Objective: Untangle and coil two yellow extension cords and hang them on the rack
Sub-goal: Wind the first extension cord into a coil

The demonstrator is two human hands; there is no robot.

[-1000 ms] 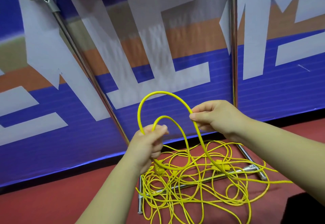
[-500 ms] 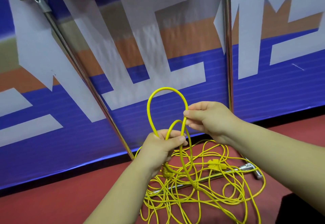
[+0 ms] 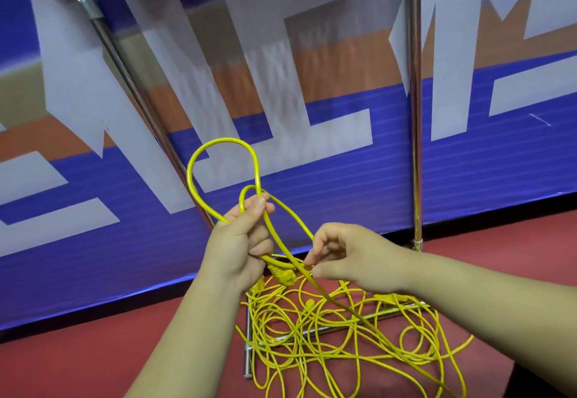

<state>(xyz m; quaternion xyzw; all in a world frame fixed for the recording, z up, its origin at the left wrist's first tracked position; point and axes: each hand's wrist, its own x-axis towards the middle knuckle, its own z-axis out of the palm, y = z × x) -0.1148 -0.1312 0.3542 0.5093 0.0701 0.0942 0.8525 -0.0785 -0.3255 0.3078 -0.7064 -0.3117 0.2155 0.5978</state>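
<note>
Left hand [image 3: 240, 241] grips cord [image 3: 226, 140] loops — right fingertips [image 3: 309, 261] beside strand

a glossy wall banner [image 3: 343, 179] fills the view from 9 o'clock across 12 to 3 o'clock. its lower part is deep blue with fine horizontal ribbing; a blurred orange band [image 3: 343, 57] runs across it higher up, and big white block shapes [image 3: 78, 91] cut through both colours. pale glare smears the sheen near 12 o'clock. a thin dark strip [image 3: 62, 327] lies under the banner's bottom edge. below it, a dull red floor [image 3: 78, 366] spreads from 8 o'clock round to 4 o'clock.
</note>
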